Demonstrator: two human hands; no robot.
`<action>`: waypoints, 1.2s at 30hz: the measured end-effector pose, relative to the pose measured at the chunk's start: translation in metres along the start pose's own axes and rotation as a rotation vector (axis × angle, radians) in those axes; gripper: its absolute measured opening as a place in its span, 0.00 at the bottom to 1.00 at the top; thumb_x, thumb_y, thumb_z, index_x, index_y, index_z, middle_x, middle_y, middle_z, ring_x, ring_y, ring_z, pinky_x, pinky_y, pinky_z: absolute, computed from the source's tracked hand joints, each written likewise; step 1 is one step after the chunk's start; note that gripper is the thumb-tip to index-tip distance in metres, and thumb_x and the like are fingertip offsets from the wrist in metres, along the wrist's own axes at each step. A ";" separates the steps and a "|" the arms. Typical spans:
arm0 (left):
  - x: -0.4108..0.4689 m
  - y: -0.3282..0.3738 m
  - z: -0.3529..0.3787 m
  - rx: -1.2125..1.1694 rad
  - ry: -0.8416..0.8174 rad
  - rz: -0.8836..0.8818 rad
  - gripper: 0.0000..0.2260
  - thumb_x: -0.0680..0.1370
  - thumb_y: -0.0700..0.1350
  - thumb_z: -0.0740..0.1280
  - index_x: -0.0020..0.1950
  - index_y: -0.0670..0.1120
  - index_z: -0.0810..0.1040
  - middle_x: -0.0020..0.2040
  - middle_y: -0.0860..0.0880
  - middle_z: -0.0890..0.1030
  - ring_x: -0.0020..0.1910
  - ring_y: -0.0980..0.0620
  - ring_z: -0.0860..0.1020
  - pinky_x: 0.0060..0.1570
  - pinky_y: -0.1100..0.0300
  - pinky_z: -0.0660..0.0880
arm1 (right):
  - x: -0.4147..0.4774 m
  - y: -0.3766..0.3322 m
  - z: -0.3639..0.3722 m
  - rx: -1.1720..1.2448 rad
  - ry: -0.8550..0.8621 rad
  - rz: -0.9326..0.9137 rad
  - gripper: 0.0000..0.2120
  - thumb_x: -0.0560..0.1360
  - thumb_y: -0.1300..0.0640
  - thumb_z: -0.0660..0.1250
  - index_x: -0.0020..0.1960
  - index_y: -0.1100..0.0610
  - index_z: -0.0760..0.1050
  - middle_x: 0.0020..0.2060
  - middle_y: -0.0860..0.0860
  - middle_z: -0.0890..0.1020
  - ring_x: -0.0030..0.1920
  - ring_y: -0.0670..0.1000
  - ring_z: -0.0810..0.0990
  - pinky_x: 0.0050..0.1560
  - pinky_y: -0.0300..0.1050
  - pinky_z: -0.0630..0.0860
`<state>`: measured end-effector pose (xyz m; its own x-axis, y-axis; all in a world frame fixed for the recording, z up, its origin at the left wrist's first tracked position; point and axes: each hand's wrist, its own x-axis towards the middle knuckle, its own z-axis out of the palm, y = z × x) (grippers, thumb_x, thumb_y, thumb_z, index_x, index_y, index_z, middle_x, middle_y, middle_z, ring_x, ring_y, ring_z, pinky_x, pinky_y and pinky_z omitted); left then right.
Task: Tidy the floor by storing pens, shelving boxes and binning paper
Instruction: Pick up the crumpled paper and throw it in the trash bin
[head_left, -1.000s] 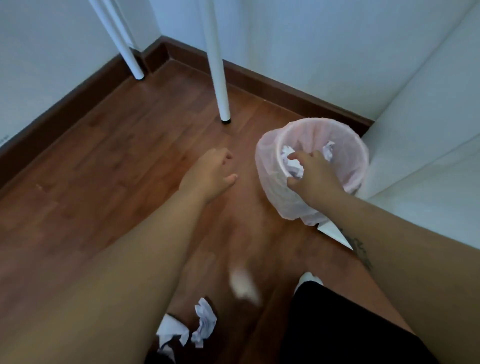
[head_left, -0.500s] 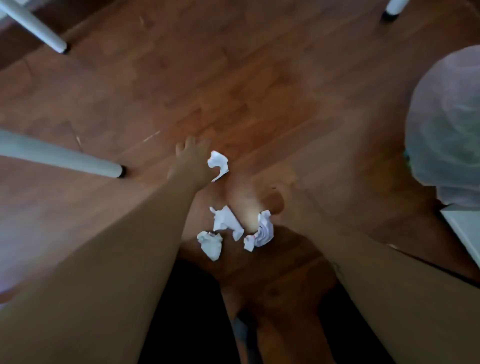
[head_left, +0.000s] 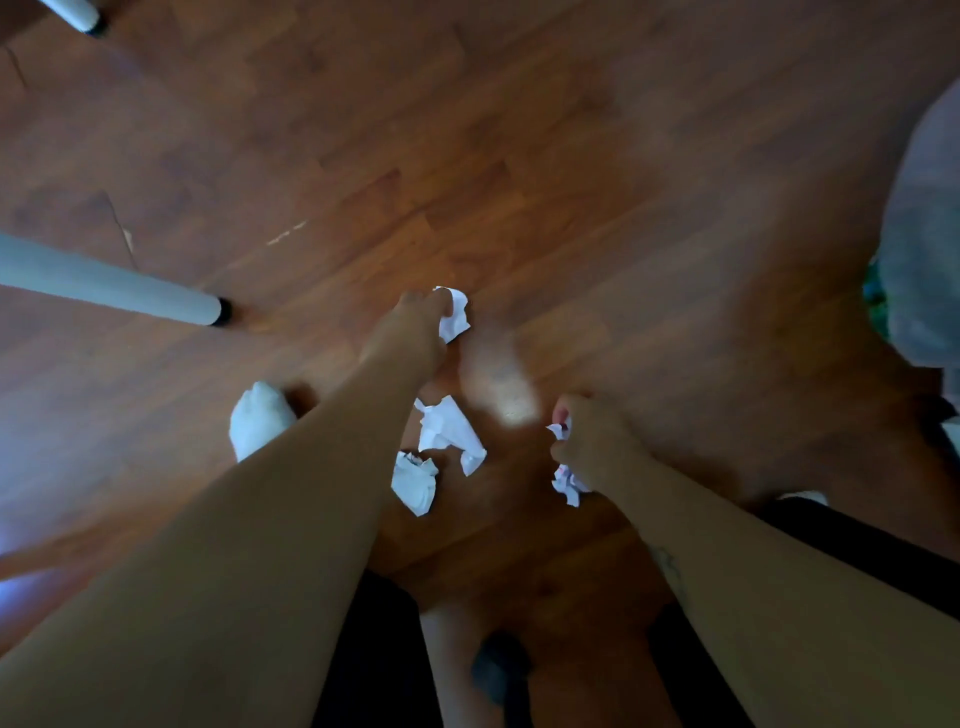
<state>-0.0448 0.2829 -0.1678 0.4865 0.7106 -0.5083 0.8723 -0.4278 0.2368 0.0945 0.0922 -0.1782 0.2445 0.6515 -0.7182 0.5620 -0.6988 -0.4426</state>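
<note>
Several crumpled white paper balls lie on the wooden floor (head_left: 519, 156). My left hand (head_left: 415, 325) reaches down and its fingers curl round the farthest paper ball (head_left: 456, 316). My right hand (head_left: 589, 441) grips another crumpled paper (head_left: 567, 480), which shows white above and below the fist. Two loose paper balls lie between my arms: one flatter piece (head_left: 447, 431) and one smaller wad (head_left: 414, 483). The bin with its pale plastic liner (head_left: 922, 234) stands at the right edge, cut off by the frame.
A white table leg (head_left: 104, 283) slants in from the left and ends on the floor near my left hand. Another leg tip (head_left: 78, 13) shows at the top left. My foot in a white sock (head_left: 260, 421) stands left of my left arm.
The view swung from the bin down to the floor. My right hand left the bin and took hold of a paper ball; my left hand closed on the far paper.
</note>
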 end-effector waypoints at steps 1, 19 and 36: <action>0.001 0.006 -0.005 -0.049 0.000 0.051 0.12 0.76 0.41 0.66 0.59 0.51 0.75 0.58 0.47 0.77 0.56 0.43 0.77 0.53 0.58 0.72 | 0.002 0.003 -0.015 0.012 0.019 -0.001 0.08 0.71 0.64 0.69 0.44 0.55 0.71 0.45 0.54 0.75 0.43 0.52 0.74 0.36 0.35 0.65; 0.002 0.359 -0.131 -0.037 0.210 0.871 0.16 0.74 0.49 0.68 0.60 0.53 0.73 0.54 0.50 0.76 0.47 0.50 0.75 0.47 0.54 0.73 | -0.137 0.096 -0.301 0.668 1.166 0.250 0.12 0.74 0.54 0.68 0.57 0.55 0.76 0.53 0.52 0.78 0.47 0.49 0.74 0.46 0.40 0.68; 0.000 0.357 -0.107 -0.042 0.168 0.857 0.28 0.72 0.52 0.71 0.70 0.51 0.66 0.64 0.49 0.74 0.63 0.51 0.73 0.60 0.51 0.74 | -0.122 0.090 -0.288 0.554 1.267 0.279 0.18 0.75 0.49 0.65 0.64 0.48 0.73 0.62 0.52 0.74 0.61 0.54 0.73 0.60 0.50 0.73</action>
<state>0.2712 0.1900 0.0056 0.9735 0.2282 -0.0131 0.2023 -0.8337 0.5138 0.3427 0.0353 0.0240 0.9961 0.0873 0.0159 0.0711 -0.6778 -0.7318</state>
